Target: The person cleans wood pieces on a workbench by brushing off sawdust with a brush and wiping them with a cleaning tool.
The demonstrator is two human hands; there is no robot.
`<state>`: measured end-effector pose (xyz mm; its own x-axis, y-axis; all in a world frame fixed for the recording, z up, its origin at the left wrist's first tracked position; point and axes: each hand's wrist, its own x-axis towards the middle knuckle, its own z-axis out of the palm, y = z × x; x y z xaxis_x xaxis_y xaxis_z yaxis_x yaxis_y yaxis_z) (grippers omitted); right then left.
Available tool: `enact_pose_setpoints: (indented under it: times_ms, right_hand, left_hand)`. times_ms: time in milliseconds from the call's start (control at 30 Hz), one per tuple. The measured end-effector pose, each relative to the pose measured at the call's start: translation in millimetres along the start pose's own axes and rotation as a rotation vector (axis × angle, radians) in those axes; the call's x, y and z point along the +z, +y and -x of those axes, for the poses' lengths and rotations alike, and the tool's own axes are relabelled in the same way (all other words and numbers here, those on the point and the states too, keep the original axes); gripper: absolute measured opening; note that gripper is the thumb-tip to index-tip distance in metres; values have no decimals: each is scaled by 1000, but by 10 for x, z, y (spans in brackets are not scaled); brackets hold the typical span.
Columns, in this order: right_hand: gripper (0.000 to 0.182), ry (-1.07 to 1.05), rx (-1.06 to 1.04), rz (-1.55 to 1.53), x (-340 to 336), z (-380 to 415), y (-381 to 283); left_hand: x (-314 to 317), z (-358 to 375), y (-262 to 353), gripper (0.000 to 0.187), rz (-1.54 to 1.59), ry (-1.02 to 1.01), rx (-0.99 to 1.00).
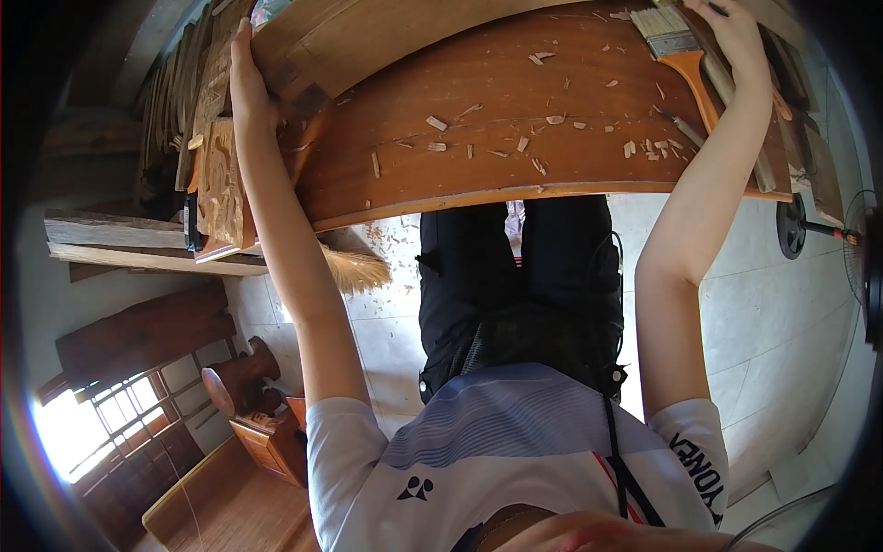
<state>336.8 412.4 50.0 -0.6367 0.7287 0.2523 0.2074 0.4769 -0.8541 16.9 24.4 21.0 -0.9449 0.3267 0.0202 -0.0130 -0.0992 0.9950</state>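
Across the far part of the reddish-brown wooden tabletop [478,110] lies a long, flat brown board [414,26], its upper side cut off by the top of the view. The left hand [252,78] is at the board's left end, with its visible fingers straight and pointing away from the body; its thumb and palm are largely hidden, so I cannot tell whether it grips the board or only rests against it. The right hand [736,35] is at the top right, its fingers bent and pinching a small, thin dark item [717,8], too little of which shows to identify.

Just beside the right hand is 1 flat paintbrush with pale bristles, a metal band and an orange handle [695,83], which passes close to the right forearm. A thin tool with a metal blade [682,125] lies near that handle. Pale wood chips [522,143] are scattered over the tabletop, with a small cluster towards its right side.

Beside the left forearm is a carved, light brown wooden block [221,170]. Below the tabletop's left side, straw-coloured broom bristles [357,270] show above the pale tiled floor [386,322], where more small chips lie. At the far right is a black fan [865,248].
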Motion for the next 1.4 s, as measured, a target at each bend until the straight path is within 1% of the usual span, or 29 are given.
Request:
enact_pose_setpoints:
  times_ms: [67,167,267,367,467,533,567,600,767,833,900,1000,1100,1200,1300,1367,1400]
  right_hand:
    - [22,-45,-34,247,-22,39,-4]
    - [22,-6,-91,140,-4,58,-21]
    - [21,85,-88,137,-38,-10,-10]
    - [20,-121,-34,135,-104,-16,161]
    - [19,-111,-65,222,-62,38,10]
    - [18,-52,-137,-297,-500,-1106,2138]
    - [18,-81,-76,8,-309,-493,1003]
    - [18,-73,-75,87,-223,-262,639]
    - [17,-21,-87,211,-96,25,70]
    - [17,6,-85,247,-91,32,23]
    - [17,13,-99,261,-74,107,-41]
    - [17,-75,-31,291,-15,16,-22]
    - [17,-128,-214,254,252,-85,-14]
    - [17,-233,-208,168,502,-8,-251]
    - [16,-172,-154,261,315,-74,-93]
    - [15,-142,-97,97,125,-82,144]
    - [15,-125,-66,17,88,-61,155]
  left_hand:
    - [21,16,12,70,6,0,-13]
    - [87,92,59,71,6,-5,-25]
    - [72,99,60,72,-2,-7,-9]
    - [89,112,66,71,3,-4,-11]
    - [106,134,97,68,14,-8,-22]
    - [119,160,108,69,14,3,-35]
    - [103,146,94,70,14,5,-23]
    - [87,115,69,71,14,7,-12]
    - [78,95,62,73,-7,7,12]
    - [49,58,26,77,-3,4,5]
    - [5,2,4,76,-16,-22,30]
    - [-1,-9,-5,74,-28,-18,46]
    - [29,13,14,74,-17,2,12]
    - [62,47,28,75,-6,-16,8]
    - [136,179,106,76,-38,5,30]
    - [161,226,140,76,-53,27,27]
    - [162,227,143,76,-53,31,16]
